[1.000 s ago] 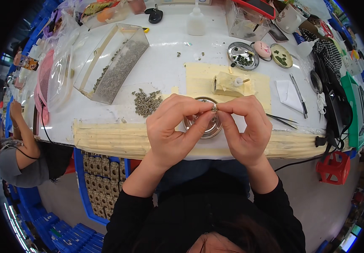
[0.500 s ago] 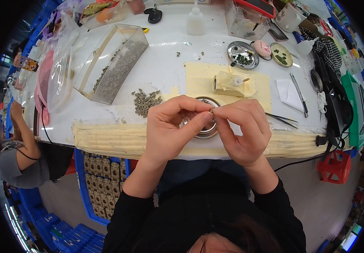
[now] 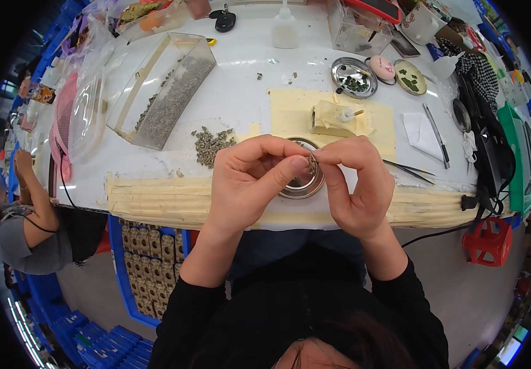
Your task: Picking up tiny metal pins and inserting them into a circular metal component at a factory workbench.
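In the head view, left hand and right hand meet near the frame's centre, fingertips clamped on a tiny metallic piece over a round dish; small grey pieces lie heaped left of centre.

So the worktable is white and pretty loaded, with yellowish tape strips running along the front edge. A round metal dish sits near that edge, partly hidden, and a loose pile of tiny metal bits is off to its left. Beyond the pile there's a clear plastic box — lots more greyish bits inside. Behind the dish is a pale yellow sheet carrying a tape-wrapped block. Over on the right: tweezers, a pen and a folded white paper. White squeeze bottle and black key fob toward the far side.
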Available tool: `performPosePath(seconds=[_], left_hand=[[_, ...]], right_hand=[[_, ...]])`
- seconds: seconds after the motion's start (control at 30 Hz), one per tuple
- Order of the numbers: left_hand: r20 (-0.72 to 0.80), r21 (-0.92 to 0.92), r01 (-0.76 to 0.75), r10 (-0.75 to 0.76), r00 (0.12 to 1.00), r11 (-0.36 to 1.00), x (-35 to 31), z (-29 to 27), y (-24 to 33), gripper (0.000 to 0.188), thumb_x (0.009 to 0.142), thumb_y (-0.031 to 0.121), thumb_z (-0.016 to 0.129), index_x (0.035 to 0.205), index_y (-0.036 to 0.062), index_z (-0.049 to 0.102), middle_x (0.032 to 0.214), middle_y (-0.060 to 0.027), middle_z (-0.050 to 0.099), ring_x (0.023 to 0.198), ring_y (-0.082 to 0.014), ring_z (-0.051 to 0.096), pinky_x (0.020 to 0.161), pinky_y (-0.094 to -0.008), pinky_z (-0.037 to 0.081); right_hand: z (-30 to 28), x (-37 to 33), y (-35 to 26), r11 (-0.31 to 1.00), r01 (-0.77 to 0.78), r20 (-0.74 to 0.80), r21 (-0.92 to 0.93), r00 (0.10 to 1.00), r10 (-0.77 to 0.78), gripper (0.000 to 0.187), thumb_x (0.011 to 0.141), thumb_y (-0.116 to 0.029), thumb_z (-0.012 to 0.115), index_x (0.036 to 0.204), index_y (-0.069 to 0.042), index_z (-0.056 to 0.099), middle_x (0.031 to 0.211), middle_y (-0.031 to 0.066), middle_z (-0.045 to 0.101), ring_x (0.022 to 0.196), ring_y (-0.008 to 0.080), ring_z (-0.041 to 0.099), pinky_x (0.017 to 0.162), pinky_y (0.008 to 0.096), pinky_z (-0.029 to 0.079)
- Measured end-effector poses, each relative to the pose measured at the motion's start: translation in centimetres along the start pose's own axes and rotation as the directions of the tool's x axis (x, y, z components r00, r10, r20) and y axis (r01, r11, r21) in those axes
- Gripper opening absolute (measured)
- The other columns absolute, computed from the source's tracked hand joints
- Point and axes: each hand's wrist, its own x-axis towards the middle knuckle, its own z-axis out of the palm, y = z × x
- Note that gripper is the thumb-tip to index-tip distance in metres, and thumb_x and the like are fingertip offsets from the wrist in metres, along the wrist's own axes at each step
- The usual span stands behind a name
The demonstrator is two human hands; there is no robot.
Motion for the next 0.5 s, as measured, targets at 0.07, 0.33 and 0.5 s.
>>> performPosePath(seconds=[0.07, 0.33, 0.5], left_hand=[[0.000, -0.070, 0.013, -0.013, 1.000, 0.997, 0.07, -0.09, 0.00, 0.013, 0.094, 0.000, 0.067, 0.105, -0.0065, 0.069, 0.095, -0.0097, 0.072, 0.086, -0.0107, 0.067, 0.077, -0.0234, 0.054], [0.076, -0.122, 0.116, -0.107, 0.991, 0.986, 0.06, -0.46, 0.16, 0.013, 0.095, 0.003, 0.067, 0.105, -0.0051, 0.068, 0.094, -0.0075, 0.071, 0.085, -0.0091, 0.066, 0.076, -0.0223, 0.053], [0.088, -0.111, 0.180, -0.170, 0.981, 0.977, 0.04, -0.54, 0.29, 0.013, 0.094, 0.006, 0.069, 0.103, -0.0042, 0.068, 0.091, -0.0052, 0.070, 0.081, -0.0073, 0.063, 0.072, -0.0214, 0.051]], right_hand=[[0.04, 0.13, -0.32, 1.000, -0.006, -0.014, -0.013, 1.000, 0.006, 0.025, 0.075, 0.007, 0.076, 0.098, -0.003, 0.071, 0.085, 0.0051, 0.066, 0.073, 0.0210, 0.061, 0.061, 0.0303, 0.048], [-0.28, 0.09, -0.24, 0.998, 0.052, 0.055, -0.048, 0.997, -0.049, 0.029, 0.075, 0.005, 0.077, 0.101, -0.006, 0.073, 0.085, 0.0051, 0.062, 0.075, 0.0202, 0.060, 0.062, 0.0298, 0.048], [-0.60, -0.12, -0.24, 0.991, -0.109, 0.117, 0.077, 0.988, 0.100, 0.025, 0.077, 0.004, 0.077, 0.100, -0.005, 0.072, 0.086, 0.0059, 0.061, 0.078, 0.0203, 0.059, 0.065, 0.0297, 0.047]])
